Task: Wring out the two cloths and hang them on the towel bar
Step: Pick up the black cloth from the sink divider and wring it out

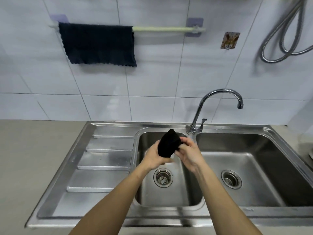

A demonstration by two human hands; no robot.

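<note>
We clench both grips, left hand (153, 156) and right hand (190, 154), on the bunched cloth (169, 144) mid-frame; a weak twist risks drips below the towel bar (167, 29)

We read this as home kitchen. Stainless double-bowl sink (220, 128) with ribbed drainboard (105, 160) set in beige countertop (33, 150). Chrome gooseneck tap (218, 106) behind bowls. White tiled wall (169, 73) carries stick-on towel bar (167, 29) with dark cloth (98, 44), adhesive hook (230, 40), looped metal hose (286, 34).
</note>
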